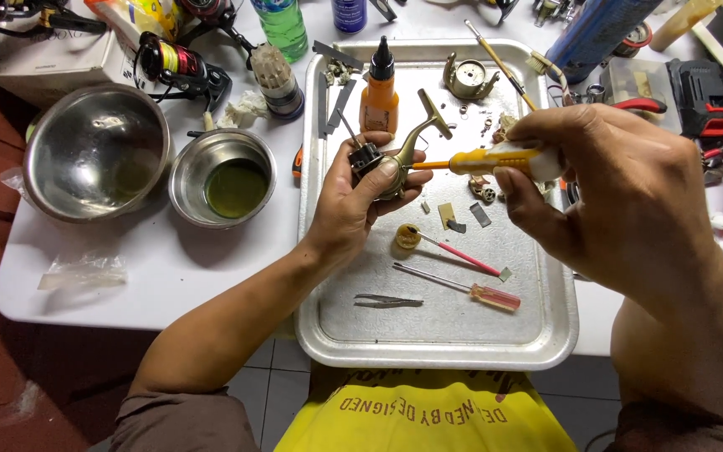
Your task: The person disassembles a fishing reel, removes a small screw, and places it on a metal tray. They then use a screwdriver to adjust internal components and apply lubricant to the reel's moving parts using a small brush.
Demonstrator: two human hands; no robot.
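Reel body [402,155], bronze-coloured, sits above the tray [328,335], clamped in the left hand [353,201]. Right hand [621,192] has its fingers closed on a yellow screwdriver [483,161], tip touching the reel body. Nearer lie tweezers [388,300] and a red screwdriver [462,287]; farther, an orange bottle [379,96] and two steel bowls [98,151].

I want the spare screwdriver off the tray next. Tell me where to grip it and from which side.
Take the red-handled screwdriver by its clear red handle at the right end, the thickest part, coming from above with fingers across it. It lies flat on the metal tray, the thin shaft pointing left, tweezers lying apart below it. The right hand sits nearest.
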